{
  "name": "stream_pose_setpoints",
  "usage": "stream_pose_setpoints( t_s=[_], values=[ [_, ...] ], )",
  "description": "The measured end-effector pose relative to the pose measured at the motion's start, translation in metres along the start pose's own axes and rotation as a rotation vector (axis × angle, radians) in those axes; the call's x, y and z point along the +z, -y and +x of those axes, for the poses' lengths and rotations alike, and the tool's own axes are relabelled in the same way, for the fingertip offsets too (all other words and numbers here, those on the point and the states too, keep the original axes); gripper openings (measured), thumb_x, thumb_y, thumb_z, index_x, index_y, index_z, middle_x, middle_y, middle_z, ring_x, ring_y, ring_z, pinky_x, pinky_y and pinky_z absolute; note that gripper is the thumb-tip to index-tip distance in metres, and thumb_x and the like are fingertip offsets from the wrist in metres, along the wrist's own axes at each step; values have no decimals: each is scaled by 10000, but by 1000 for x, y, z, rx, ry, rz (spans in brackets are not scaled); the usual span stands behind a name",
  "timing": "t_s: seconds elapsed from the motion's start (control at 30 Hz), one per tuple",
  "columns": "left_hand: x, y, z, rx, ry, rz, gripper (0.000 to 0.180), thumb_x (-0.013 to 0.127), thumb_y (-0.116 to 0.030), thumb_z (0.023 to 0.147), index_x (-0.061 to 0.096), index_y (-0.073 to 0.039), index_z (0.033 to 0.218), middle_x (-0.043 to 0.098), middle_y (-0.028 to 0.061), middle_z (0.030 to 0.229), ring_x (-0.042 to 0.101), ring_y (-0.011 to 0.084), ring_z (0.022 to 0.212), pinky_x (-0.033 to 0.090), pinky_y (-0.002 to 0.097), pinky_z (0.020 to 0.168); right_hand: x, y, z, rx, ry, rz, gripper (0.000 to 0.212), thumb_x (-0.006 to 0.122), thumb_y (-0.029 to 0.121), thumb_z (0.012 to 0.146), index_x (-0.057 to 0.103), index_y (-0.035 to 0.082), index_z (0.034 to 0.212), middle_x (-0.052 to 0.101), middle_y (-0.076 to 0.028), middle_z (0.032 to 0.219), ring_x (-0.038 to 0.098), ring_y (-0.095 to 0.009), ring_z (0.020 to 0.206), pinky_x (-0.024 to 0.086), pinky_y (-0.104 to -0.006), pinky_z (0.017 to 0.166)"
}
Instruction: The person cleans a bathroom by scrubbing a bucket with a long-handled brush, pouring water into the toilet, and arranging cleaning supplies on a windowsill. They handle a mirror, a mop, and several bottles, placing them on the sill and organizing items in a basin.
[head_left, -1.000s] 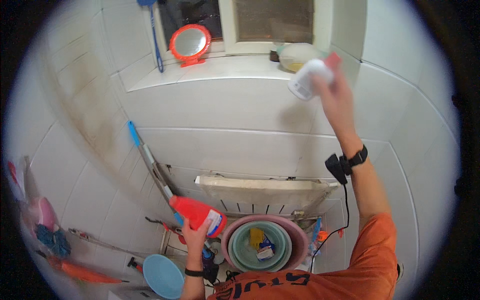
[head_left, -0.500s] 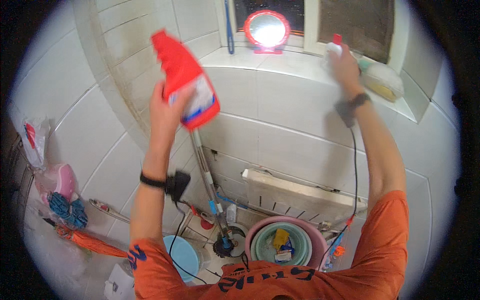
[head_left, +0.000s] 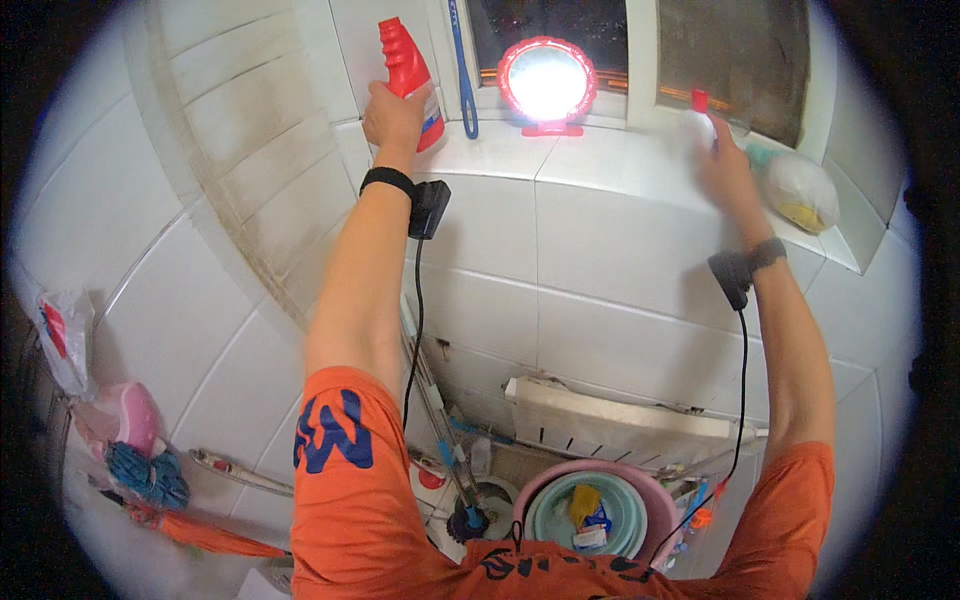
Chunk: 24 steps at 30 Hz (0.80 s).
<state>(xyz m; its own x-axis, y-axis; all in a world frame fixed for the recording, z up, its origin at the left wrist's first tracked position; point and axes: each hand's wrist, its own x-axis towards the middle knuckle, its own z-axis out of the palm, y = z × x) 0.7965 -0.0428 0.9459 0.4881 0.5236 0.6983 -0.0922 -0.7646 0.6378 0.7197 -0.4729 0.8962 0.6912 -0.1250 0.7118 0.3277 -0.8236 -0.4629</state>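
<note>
My left hand (head_left: 393, 118) is wrapped round a red plastic bottle (head_left: 405, 64) with a ridged neck and a white-and-blue label. The bottle stands upright at the left end of the white tiled ledge (head_left: 480, 157), beside a blue long-handled tool (head_left: 465, 90). Over the ledge's right part, my right hand (head_left: 730, 172) grips a small white bottle (head_left: 699, 127) with a red cap; both are blurred by motion. A knotted clear plastic bag (head_left: 800, 190) with something yellowish inside lies just right of that hand.
A round red-framed mirror (head_left: 548, 88) glares brightly mid-ledge, before the window. Below are a white radiator-like panel (head_left: 620, 420), nested basins (head_left: 540, 520) and a mop (head_left: 455, 470). Plastic bags (head_left: 65, 345) and an orange umbrella-like bundle (head_left: 205, 535) are at left. Black cables hang from both wrists.
My left hand has carried the red bottle forward and up, from above the floor to the ledge's left end, turning it more upright. My right hand still holds the white bottle near the same spot.
</note>
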Motion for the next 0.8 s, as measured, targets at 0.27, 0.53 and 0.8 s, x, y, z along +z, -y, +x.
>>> stream_pose_setpoints(
  t_s=[0.27, 0.53, 0.8],
  values=[
    [47, 12, 19, 49, 33, -10, 616, 800, -446, 679, 532, -31, 1047, 660, 189, 994, 644, 370, 933, 506, 458, 785, 3, 5, 4, 37, -9, -50, 483, 584, 188, 896, 408, 107, 1338, 641, -248, 1061, 648, -390, 941, 513, -431, 828],
    [68, 50, 40, 65, 271, -182, 600, 805, -377, 678, 543, -3, 1067, 655, 208, 1038, 646, 361, 941, 509, 424, 819, 8, -2, 5, -10, -4, -22, 473, 573, 145, 905, 401, 99, 1343, 632, -247, 1087, 645, -369, 963, 510, -417, 836],
    [51, 62, 29, 299, 427, -18, 462, 770, -267, 709, 639, -29, 1083, 683, 181, 1037, 663, 307, 951, 517, 385, 824, 12, -13, 9, -58, -16, 10, 474, 578, 165, 904, 409, 113, 1343, 648, -231, 1055, 656, -354, 922, 515, -411, 808]
  ],
)
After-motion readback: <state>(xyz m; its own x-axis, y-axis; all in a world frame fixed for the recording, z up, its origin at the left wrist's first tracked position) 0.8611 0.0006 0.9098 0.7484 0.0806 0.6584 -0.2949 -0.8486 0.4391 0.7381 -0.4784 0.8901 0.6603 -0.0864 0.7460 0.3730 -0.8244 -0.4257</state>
